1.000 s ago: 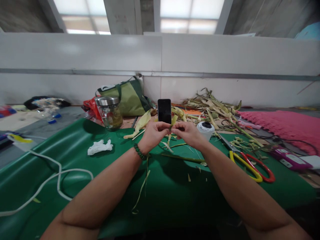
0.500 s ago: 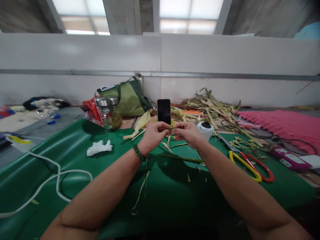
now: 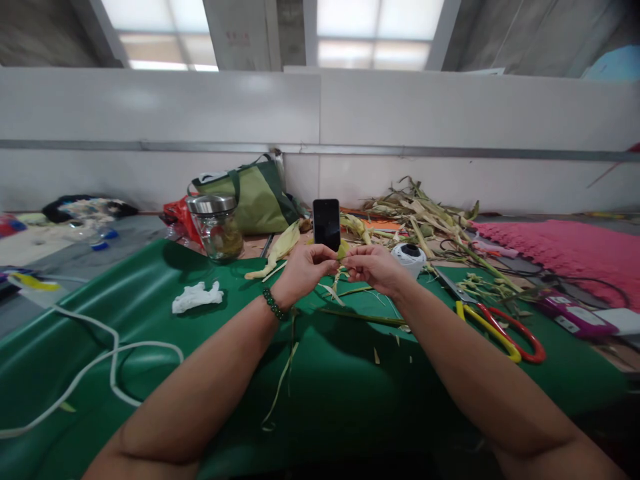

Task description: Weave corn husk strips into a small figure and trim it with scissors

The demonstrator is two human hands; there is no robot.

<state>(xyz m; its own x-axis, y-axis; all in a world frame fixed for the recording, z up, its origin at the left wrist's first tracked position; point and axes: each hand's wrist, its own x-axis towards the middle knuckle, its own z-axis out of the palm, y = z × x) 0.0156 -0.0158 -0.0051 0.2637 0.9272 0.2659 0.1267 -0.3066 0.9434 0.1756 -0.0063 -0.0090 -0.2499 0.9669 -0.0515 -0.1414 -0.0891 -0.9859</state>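
Between my fingertips is a small piece of yellow-green corn husk (image 3: 343,250), partly hidden by the fingers. My left hand (image 3: 307,272) pinches it from one side, with a green bead bracelet (image 3: 273,303) on the wrist. From the other side my right hand (image 3: 376,268) grips it with thumb and forefinger. Right behind the hands a black phone (image 3: 327,223) stands upright. Below them, thin husk strips (image 3: 333,293) and a long green stalk piece (image 3: 365,318) lie on the green mat (image 3: 330,400). A whole pale husk (image 3: 283,250) rests left of the phone.
Scissors with red and yellow handles (image 3: 500,330) lie at the right, near a white thread spool (image 3: 410,259). Behind is a heap of dry corn husks (image 3: 430,217). A glass jar (image 3: 217,230), a green bag (image 3: 260,200), crumpled white tissue (image 3: 197,297) and a white cable (image 3: 113,363) are left.
The husk piece stood up above my fingers a second ago; now it is folded down lower between them. Both hands stay close together in nearly the same place.
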